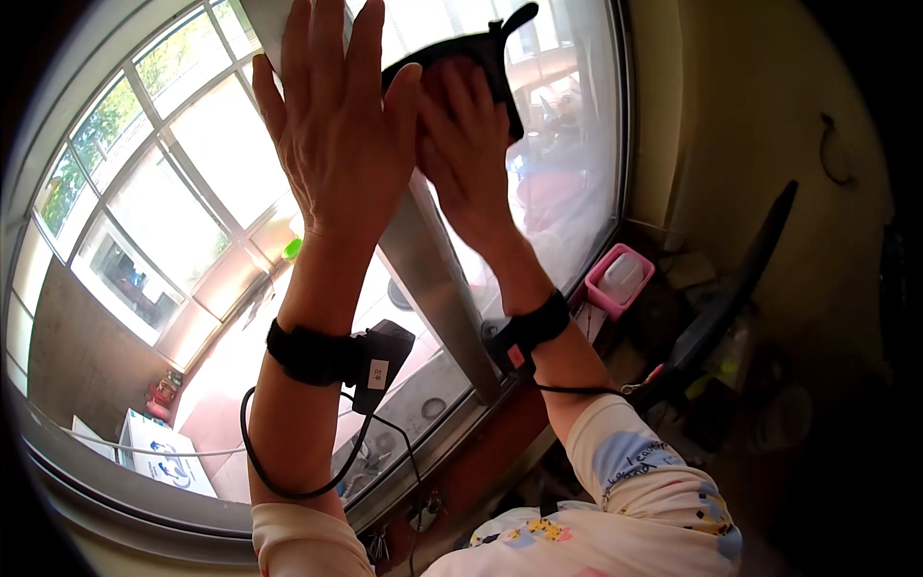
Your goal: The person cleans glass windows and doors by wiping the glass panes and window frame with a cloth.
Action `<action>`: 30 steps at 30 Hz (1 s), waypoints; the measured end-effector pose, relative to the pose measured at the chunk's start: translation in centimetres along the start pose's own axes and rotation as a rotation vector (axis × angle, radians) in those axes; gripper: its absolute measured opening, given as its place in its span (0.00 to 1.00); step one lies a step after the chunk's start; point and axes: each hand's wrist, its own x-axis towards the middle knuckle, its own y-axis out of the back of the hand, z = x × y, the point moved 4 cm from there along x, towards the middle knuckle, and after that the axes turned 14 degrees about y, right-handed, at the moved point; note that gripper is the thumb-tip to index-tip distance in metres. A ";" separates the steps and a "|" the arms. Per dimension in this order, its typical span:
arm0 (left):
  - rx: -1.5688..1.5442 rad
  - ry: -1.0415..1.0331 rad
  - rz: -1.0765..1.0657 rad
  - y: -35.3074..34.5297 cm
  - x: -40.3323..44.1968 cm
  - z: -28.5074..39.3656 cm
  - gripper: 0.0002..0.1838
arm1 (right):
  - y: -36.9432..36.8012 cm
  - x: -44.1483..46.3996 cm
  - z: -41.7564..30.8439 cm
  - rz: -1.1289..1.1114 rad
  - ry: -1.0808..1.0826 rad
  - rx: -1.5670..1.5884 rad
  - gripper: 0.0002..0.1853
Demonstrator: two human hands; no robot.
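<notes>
My left hand [341, 144] is raised in front of the sliding window's metal frame [437, 269], palm away from me and fingers stretched out. Whether it touches the frame is not clear; nothing shows in it. Its thumb overlaps the near edge of a black flat pad [495, 58]. The pad has a dark reddish middle and a tab sticking out at the upper right. My right hand [466, 159] lies over that reddish middle, fingers bent onto it, with the pad up at the glass [567, 183]. The exact kind of pad cannot be made out.
Each wrist wears a black strapped device [385, 361] with a cable. Right of the window, a pink basket [618, 279] holds a white item. A long dark object [735, 279] slants before the wall. Beyond the glass lies a white-and-blue box [168, 462].
</notes>
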 end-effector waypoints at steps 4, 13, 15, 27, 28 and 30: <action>-0.019 0.048 -0.027 0.0 0.1 -0.2 0.25 | 0.3 -3.6 -1.2 -0.034 -0.092 0.055 0.22; -0.039 0.024 -0.001 -0.3 0.0 -0.6 0.27 | -0.7 6.9 12.7 0.117 0.487 -0.457 0.25; -0.046 0.019 0.019 -0.6 0.0 -1.0 0.27 | -0.1 1.8 19.8 0.223 0.342 -0.604 0.25; -0.105 -0.060 0.090 -0.6 -0.1 -0.8 0.26 | -0.3 -8.0 1.6 0.040 -0.301 -0.020 0.30; -0.122 -0.062 0.087 -0.6 -0.2 -0.7 0.26 | -0.1 -5.4 2.0 -0.012 -0.202 -0.024 0.28; -0.128 -0.056 0.081 -0.7 -0.1 -1.0 0.26 | 0.4 -0.2 6.4 0.063 -0.068 -0.125 0.26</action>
